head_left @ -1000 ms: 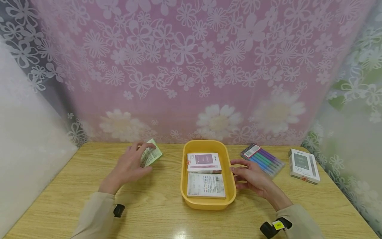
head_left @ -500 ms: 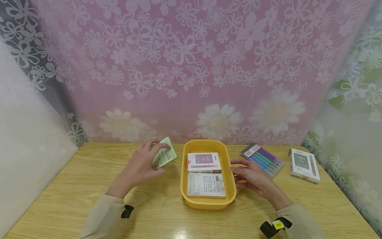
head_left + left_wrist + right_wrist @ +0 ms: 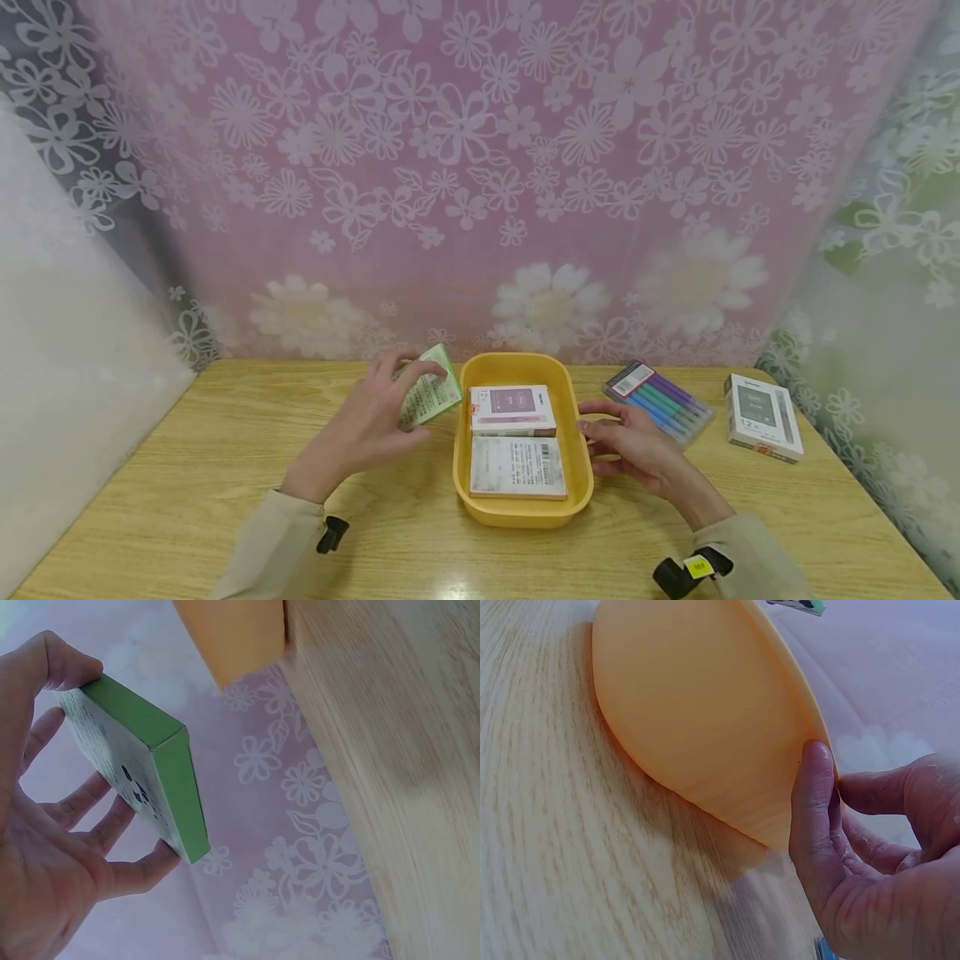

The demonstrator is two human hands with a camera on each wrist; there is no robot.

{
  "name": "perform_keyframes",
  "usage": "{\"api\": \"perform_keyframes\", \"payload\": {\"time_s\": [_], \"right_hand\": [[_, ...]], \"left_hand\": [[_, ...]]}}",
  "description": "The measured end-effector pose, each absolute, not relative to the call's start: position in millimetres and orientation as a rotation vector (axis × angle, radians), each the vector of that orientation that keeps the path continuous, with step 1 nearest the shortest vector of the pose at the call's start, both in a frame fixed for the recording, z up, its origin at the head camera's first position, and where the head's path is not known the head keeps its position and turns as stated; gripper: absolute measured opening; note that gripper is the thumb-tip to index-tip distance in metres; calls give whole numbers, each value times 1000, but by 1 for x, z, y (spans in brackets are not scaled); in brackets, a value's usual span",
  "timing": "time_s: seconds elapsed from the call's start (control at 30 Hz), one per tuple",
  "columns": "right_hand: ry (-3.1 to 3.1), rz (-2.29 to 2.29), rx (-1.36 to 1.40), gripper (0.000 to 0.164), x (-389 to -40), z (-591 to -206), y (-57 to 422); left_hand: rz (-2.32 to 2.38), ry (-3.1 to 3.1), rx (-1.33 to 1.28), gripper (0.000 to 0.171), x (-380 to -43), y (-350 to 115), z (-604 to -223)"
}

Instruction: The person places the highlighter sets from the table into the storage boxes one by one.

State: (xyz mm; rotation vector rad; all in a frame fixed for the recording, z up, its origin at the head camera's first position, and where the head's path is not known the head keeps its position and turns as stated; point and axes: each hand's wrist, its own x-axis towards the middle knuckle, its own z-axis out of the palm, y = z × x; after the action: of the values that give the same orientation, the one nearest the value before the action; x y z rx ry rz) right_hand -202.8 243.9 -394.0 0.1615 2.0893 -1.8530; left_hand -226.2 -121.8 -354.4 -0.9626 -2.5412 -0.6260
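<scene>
My left hand [image 3: 367, 425] grips a small flat green-and-white box [image 3: 431, 400] by its edges, just left of the yellow basket [image 3: 523, 510]. In the left wrist view the box's green sides [image 3: 178, 799] face the camera, with thumb and fingers spread across opposite edges. On the basket's right side, my right hand [image 3: 637, 450] pinches the rim, one fingertip over the edge and others against the outer wall [image 3: 697, 712]. Inside the basket lie a white pen box with a purple panel [image 3: 513, 408] and a grey-white box with a barcode [image 3: 517, 468].
Right of the basket, a clear pack of coloured pens [image 3: 660, 402] lies behind my right hand. A white box with a grey-green panel [image 3: 763, 417] lies farther right. The wooden table [image 3: 390, 542] ends at a pink floral curtain [image 3: 450, 208] behind.
My left hand has moved right with the green-and-white box, bringing it up beside the basket's left rim. The right hand and the basket have stayed in place.
</scene>
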Motion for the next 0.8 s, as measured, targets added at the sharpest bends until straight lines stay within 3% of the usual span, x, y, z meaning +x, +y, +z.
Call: {"api": "perform_keyframes", "payload": {"time_s": [0.8], "right_hand": [[2070,-1866,142,56,-203,-396,246]], "left_hand": [[-650,-2423,-1157,67,-213,-86,-346]]}}
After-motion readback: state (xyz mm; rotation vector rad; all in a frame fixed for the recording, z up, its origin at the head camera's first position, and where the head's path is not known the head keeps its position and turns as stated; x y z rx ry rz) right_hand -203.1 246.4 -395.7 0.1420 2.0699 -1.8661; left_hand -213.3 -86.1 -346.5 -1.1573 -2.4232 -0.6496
